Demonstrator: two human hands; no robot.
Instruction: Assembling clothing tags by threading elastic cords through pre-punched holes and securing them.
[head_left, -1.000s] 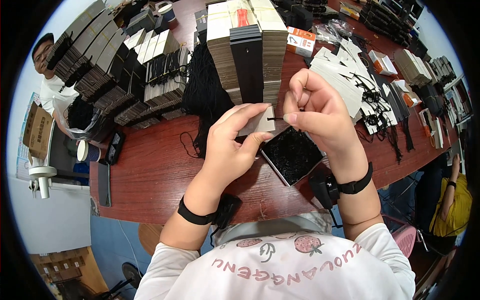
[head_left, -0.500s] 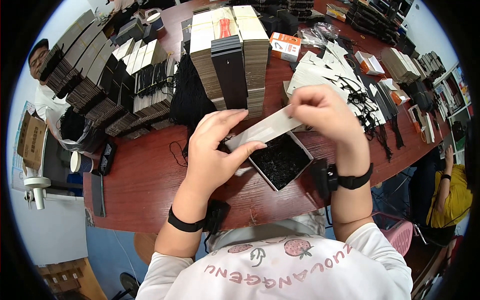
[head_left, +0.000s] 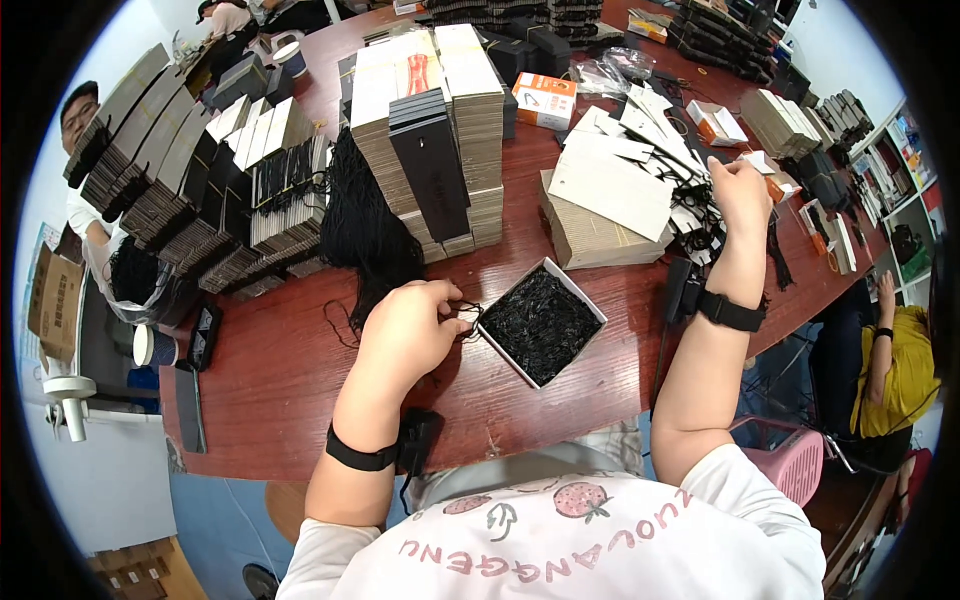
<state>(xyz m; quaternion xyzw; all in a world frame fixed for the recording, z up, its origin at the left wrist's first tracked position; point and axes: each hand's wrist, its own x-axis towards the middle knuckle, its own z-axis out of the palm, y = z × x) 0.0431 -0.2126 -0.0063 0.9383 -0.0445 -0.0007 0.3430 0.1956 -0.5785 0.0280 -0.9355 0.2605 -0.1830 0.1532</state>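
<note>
My left hand (head_left: 415, 325) is closed in a pinch on a thin black cord (head_left: 466, 306), just left of a small open white box (head_left: 536, 381). Small black pieces (head_left: 542, 325) fill that box. My right hand (head_left: 741, 198) is stretched out to the right with its fingers curled, over a heap of pale cards (head_left: 615, 186) with black cords (head_left: 698, 215). Whatever its fingers may hold is hidden. A long bundle of loose black cords (head_left: 365, 225) hangs down beyond my left hand.
Tall banded stacks of cards (head_left: 475, 130) stand at the centre back, with a black narrow box (head_left: 430, 160) leaning on them. More stacked cards (head_left: 165, 130) line the left. An orange and white box (head_left: 544, 100) lies behind. Other people sit at left and right.
The pale strip has left the space between my hands. My right hand has moved right to the card heap; my left hand now pinches a black cord beside the box.
</note>
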